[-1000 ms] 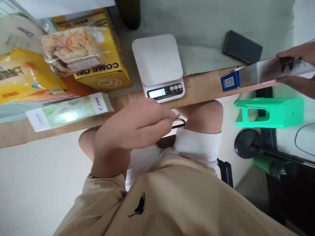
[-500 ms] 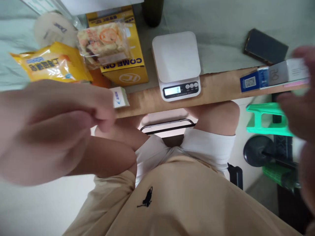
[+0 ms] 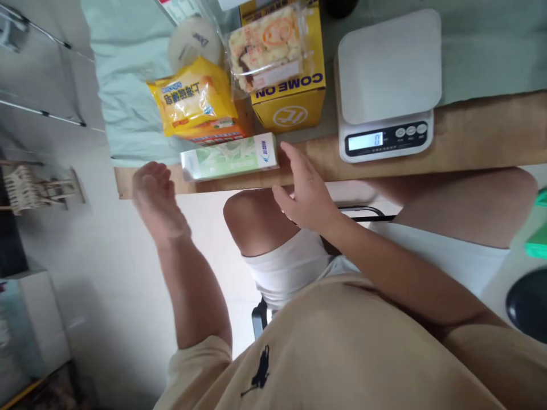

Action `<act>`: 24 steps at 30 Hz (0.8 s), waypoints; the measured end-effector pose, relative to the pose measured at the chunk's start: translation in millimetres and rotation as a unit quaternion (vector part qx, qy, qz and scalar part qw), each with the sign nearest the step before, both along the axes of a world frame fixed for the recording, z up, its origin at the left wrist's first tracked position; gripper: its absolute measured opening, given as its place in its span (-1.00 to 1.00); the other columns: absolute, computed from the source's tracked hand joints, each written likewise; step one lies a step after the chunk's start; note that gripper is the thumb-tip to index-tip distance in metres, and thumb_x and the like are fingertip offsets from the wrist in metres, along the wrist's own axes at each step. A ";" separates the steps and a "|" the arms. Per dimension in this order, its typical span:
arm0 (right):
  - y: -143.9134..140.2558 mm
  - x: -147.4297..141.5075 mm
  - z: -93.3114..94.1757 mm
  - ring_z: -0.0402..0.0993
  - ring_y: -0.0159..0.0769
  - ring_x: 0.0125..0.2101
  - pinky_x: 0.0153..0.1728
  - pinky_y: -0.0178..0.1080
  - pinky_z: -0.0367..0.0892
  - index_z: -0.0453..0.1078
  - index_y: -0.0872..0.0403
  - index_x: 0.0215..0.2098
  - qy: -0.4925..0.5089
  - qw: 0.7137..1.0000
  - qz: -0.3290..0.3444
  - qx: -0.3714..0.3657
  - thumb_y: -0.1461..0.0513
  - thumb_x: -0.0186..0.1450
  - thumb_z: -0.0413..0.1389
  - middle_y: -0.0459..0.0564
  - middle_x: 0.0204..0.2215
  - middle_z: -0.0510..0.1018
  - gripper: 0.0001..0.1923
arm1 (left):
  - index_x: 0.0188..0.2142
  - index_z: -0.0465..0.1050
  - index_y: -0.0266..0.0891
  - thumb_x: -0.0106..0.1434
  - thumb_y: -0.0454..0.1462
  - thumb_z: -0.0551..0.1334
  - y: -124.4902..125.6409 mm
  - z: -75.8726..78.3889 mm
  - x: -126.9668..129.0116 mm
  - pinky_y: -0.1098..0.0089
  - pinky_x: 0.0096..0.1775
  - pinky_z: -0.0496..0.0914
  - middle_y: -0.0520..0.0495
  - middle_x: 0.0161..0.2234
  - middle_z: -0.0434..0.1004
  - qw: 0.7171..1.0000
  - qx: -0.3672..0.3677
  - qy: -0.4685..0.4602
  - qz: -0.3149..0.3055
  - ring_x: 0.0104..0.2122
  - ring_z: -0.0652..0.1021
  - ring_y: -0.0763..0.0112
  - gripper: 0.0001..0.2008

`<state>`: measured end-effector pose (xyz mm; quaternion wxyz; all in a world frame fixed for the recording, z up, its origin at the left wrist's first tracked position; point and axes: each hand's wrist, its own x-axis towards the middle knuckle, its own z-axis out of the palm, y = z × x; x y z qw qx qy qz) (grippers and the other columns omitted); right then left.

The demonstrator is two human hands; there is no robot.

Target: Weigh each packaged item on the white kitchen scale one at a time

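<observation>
A long green-and-white toothpaste carton (image 3: pixel 228 159) lies along the table's front edge between my two hands. My right hand (image 3: pixel 308 196) is beside its right end, thumb and fingers apart, with nothing in it. Off the carton's left end is my left hand (image 3: pixel 156 196), slightly blurred, its fingers loosely bent and holding nothing that I can see. Behind the carton, a yellow snack packet (image 3: pixel 194 97) rests on an orange box (image 3: pixel 244 117). To the right stands a white kitchen scale (image 3: pixel 388 71) with a bare platform; its lit display seems to read 0.
A yellow COME ON box (image 3: pixel 294 111) carries a clear-wrapped pastry pack (image 3: pixel 267 48). A round pale Dove container (image 3: pixel 194 42) stands behind the yellow packet. The table has a green cloth (image 3: pixel 132 108) and a brown front strip (image 3: pixel 482 128). My knees are beneath its edge.
The view has swung left, so the scale sits farther right. My right hand has come across to the carton's right end. My left hand has drawn away from in front of the carton, uncovering it.
</observation>
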<state>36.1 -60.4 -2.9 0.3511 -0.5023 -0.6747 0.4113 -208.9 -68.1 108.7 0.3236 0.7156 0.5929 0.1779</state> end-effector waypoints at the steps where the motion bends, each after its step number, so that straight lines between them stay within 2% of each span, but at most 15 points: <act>1: 1.8 -0.8 -0.2 0.13 -0.12 0.48 0.50 0.07 0.21 -0.02 0.07 0.46 0.000 1.000 0.001 -0.004 0.21 0.35 0.01 0.15 0.44 0.20 -0.27 | 0.06 0.43 -0.13 0.42 0.17 -0.24 11.5 -22.5 4.7 0.18 0.17 0.42 0.07 -0.09 0.58 0.999 0.004 -0.014 0.045 0.32 0.38 0.31 -0.34; 4: 7.0 -2.6 0.0 0.18 -0.14 0.46 0.50 0.03 0.22 0.05 0.09 0.45 -0.014 1.000 0.006 -0.016 0.19 0.35 0.01 0.11 0.44 0.23 -0.29 | 0.23 0.25 -0.06 0.44 0.07 -0.21 20.5 -78.7 11.0 0.15 0.32 0.34 0.16 0.19 0.48 0.966 0.030 -0.092 0.238 0.41 0.28 0.31 -0.44; 6: 9.4 -5.1 0.7 0.19 -0.16 0.45 0.50 0.00 0.22 0.09 0.11 0.44 -0.023 0.999 0.008 -0.026 0.19 0.34 0.01 0.09 0.43 0.24 -0.30 | 0.32 0.08 -0.05 0.44 0.03 -0.22 14.8 -99.6 11.1 0.14 0.42 0.24 0.14 0.39 0.26 0.937 0.039 -0.143 0.317 0.46 0.22 0.33 -0.44; 8: 9.5 -8.9 2.3 0.19 -0.18 0.46 0.50 -0.05 0.23 0.11 0.12 0.43 -0.023 0.999 0.003 -0.039 0.18 0.34 0.00 0.08 0.44 0.24 -0.30 | 0.34 0.00 -0.11 0.42 0.02 -0.23 9.1 -106.3 10.5 0.13 0.49 0.15 0.03 0.48 0.12 0.916 0.036 -0.187 0.354 0.48 0.21 0.34 -0.41; 12: -0.7 -12.5 10.0 0.16 -0.17 0.47 0.50 -0.03 0.23 0.07 0.13 0.46 -0.004 0.998 -0.024 -0.052 0.15 0.34 0.02 0.07 0.46 0.19 -0.25 | 0.25 0.16 -0.13 0.35 -0.01 -0.11 -1.2 -92.4 18.1 0.07 0.51 0.14 -0.09 0.42 0.25 0.879 0.029 -0.257 0.400 0.44 0.30 0.29 -0.45; 14: -11.2 -6.0 16.4 0.15 -0.17 0.47 0.50 0.00 0.24 0.03 0.11 0.48 0.007 0.999 -0.034 -0.037 0.14 0.35 0.03 0.04 0.47 0.17 -0.24 | 0.20 0.25 -0.05 0.34 -0.01 -0.06 -13.1 -80.5 30.4 0.08 0.53 0.11 -0.04 0.40 0.30 0.871 0.049 -0.282 0.400 0.45 0.29 0.30 -0.50; 16: -24.1 8.7 24.1 0.16 -0.18 0.47 0.48 0.01 0.27 -0.01 0.04 0.50 0.021 0.999 -0.044 0.001 0.14 0.38 0.00 0.00 0.47 0.17 -0.26 | 0.18 0.32 0.01 0.35 0.01 -0.03 -30.1 -69.3 49.9 0.09 0.55 0.06 0.02 0.39 0.30 0.878 0.076 -0.291 0.372 0.47 0.26 0.29 -0.52; 20: -48.0 58.7 38.8 0.16 -0.15 0.47 0.46 0.04 0.29 -0.09 -0.06 0.53 0.041 0.991 -0.102 0.074 0.12 0.45 -0.07 0.00 0.48 0.15 -0.29 | 0.20 0.38 0.07 0.34 0.13 0.00 -61.2 -54.1 108.4 0.07 0.56 0.04 0.07 0.41 0.26 0.904 0.118 -0.314 0.265 0.49 0.19 0.20 -0.45; 22: -52.9 88.6 42.5 0.17 -0.09 0.47 0.45 0.09 0.29 -0.10 -0.14 0.53 0.051 0.982 -0.154 0.096 0.10 0.46 -0.08 -0.03 0.48 0.14 -0.30 | 0.22 0.39 0.11 0.34 0.18 0.01 -66.0 -49.9 142.3 0.08 0.53 0.11 0.10 0.43 0.21 0.912 0.134 -0.332 0.200 0.49 0.20 0.17 -0.43; 24: -49.4 117.7 42.1 0.09 -0.05 0.49 0.46 0.19 0.26 -0.20 -0.22 0.54 0.041 0.976 -0.185 0.106 0.09 0.47 -0.12 -0.07 0.51 0.06 -0.29 | 0.24 0.37 0.14 0.36 0.19 0.00 -60.6 -46.5 173.6 0.06 0.49 0.21 0.10 0.45 0.14 0.917 0.133 -0.346 0.144 0.48 0.22 0.14 -0.43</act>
